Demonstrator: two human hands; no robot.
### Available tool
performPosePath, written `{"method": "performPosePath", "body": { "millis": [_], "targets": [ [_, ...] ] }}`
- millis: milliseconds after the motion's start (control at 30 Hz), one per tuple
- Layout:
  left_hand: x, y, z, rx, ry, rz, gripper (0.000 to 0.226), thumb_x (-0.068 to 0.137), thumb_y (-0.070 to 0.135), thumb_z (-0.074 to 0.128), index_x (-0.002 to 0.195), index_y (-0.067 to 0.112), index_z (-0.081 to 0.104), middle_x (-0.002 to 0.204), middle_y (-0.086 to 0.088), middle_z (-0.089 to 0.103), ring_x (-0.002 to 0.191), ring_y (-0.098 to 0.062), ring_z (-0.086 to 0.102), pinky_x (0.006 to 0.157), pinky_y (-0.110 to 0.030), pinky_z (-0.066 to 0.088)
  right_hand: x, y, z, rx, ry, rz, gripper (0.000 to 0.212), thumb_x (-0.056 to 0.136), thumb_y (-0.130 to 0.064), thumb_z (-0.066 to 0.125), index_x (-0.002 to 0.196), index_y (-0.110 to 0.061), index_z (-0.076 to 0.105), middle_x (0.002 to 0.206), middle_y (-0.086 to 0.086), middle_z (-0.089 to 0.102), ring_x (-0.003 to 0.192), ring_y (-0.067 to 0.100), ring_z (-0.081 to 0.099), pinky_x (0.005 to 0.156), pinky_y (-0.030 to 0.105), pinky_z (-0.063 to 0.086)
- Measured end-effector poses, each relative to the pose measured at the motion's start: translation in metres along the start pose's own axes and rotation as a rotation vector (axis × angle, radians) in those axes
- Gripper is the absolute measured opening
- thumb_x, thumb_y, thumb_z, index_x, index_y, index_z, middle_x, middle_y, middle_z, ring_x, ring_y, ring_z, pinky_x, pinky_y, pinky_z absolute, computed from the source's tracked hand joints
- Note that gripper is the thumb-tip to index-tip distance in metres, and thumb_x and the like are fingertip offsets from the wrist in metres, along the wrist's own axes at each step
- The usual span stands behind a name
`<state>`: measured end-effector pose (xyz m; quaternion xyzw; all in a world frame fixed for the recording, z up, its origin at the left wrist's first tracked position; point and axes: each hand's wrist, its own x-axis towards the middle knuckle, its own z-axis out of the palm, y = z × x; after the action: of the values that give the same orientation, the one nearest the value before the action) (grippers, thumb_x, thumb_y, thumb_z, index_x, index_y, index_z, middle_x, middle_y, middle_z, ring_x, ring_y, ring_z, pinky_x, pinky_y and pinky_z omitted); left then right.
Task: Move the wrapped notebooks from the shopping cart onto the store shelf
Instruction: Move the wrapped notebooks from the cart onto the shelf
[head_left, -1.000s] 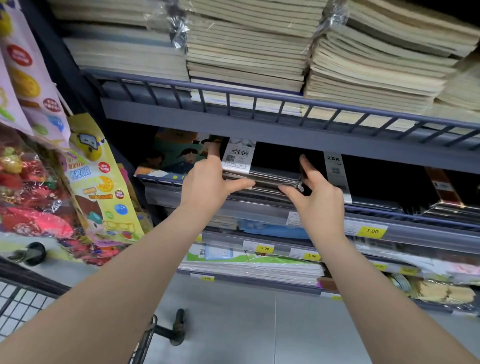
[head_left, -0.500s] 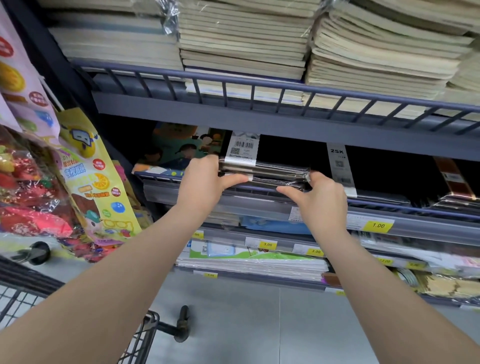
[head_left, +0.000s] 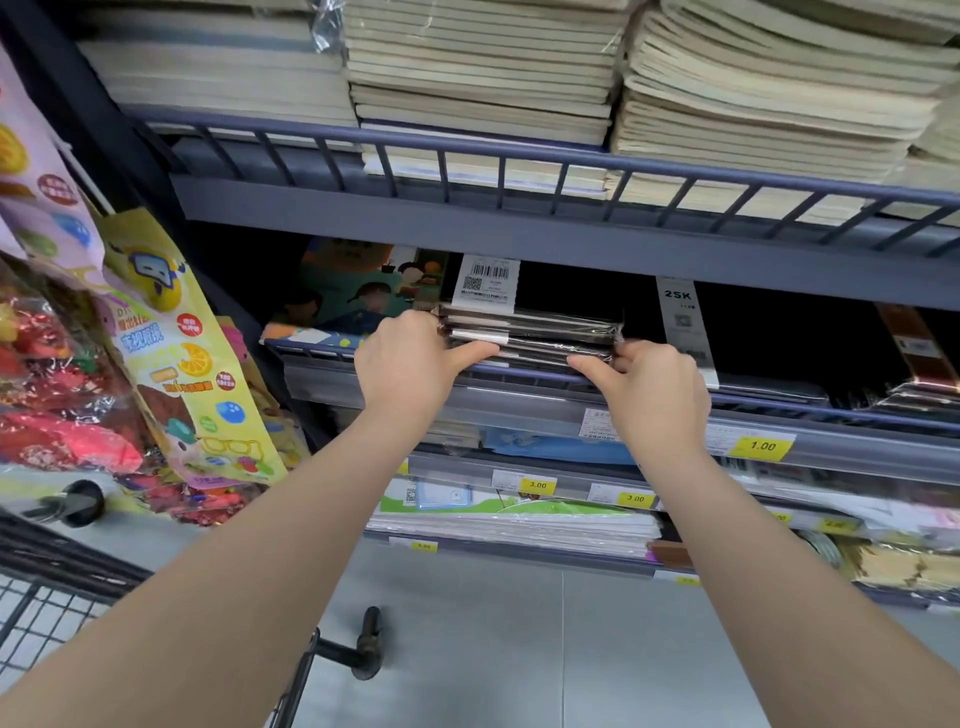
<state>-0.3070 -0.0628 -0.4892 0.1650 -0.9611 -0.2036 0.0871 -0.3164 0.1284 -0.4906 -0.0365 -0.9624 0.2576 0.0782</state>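
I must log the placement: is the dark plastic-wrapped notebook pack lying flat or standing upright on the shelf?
Lying flat: the dark plastic-wrapped notebook pack shows stacked horizontal edges above the grey shelf rail.

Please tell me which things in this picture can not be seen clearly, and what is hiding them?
- Head view: the fingers of the left hand and right hand lie behind the hands and the wrapped notebooks.
- How deep the pack sits: dark shelf interior hides it.
- Shopping cart: cut off by the left edge, contents unseen.
- Barcode label: print too small.

wrapped notebooks (head_left: 530, 332) on store shelf (head_left: 519, 375)
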Motion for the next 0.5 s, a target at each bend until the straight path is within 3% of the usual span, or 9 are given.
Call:
{"method": "performPosePath", "body": {
  "millis": [100,233,333,400,500],
  "targets": [
    [-0.001,-0.001,0.001,0.02,0.019,0.014,0.064,0.067,0.072,0.059,0.049,0.013,0.038,0.047,-0.001,0.043,0.056,-0.022,0.048,0.042,-0.025,0.024,-0.001,-0.003,-0.002,0.003,0.021,0.009,0.052,0.079,-0.055,0.06,0.104,-0.01,0.067,0.098,0.006,0.072,0.096,0.027,0.063,0.067,0.032,0.047],
    [-0.009,-0.006,0.005,0.08,-0.01,0.112,0.064,0.063,0.075,0.059,0.065,0.013,0.043,0.059,0.0,0.051,0.064,-0.021,0.05,0.045,-0.026,0.026,-0.006,-0.001,-0.003,-0.138,0.011,-0.034,0.062,0.079,-0.062,0.055,0.118,-0.014,0.06,0.091,0.012,0.07,0.09,0.033,0.063,0.061,0.03,0.042],
    [-0.009,-0.006,0.005,0.125,-0.031,0.135,0.062,0.065,0.072,0.06,0.064,0.015,0.034,0.058,0.001,0.045,0.063,-0.02,0.046,0.044,-0.026,0.021,-0.003,-0.002,-0.004,-0.178,-0.028,-0.054,0.064,0.073,-0.068,0.056,0.105,-0.013,0.062,0.086,0.01,0.069,0.088,0.032,0.063,0.058,0.029,0.04],
    [-0.008,-0.005,0.006,0.081,-0.033,0.118,0.058,0.068,0.067,0.062,0.065,0.014,0.039,0.063,-0.002,0.051,0.065,-0.021,0.047,0.046,-0.027,0.023,-0.002,-0.002,-0.003,-0.139,-0.048,-0.04,0.062,0.074,-0.065,0.058,0.1,-0.01,0.063,0.09,0.01,0.07,0.09,0.031,0.063,0.059,0.03,0.042],
    [-0.012,-0.006,0.009,0.008,0.002,0.1,0.057,0.068,0.062,0.066,0.056,0.018,0.033,0.067,-0.004,0.058,0.066,-0.022,0.051,0.049,-0.028,0.027,-0.007,-0.001,0.0,-0.027,-0.041,0.0,0.055,0.075,-0.058,0.062,0.091,-0.005,0.062,0.092,0.011,0.07,0.088,0.031,0.062,0.064,0.032,0.046]
  ]
}}
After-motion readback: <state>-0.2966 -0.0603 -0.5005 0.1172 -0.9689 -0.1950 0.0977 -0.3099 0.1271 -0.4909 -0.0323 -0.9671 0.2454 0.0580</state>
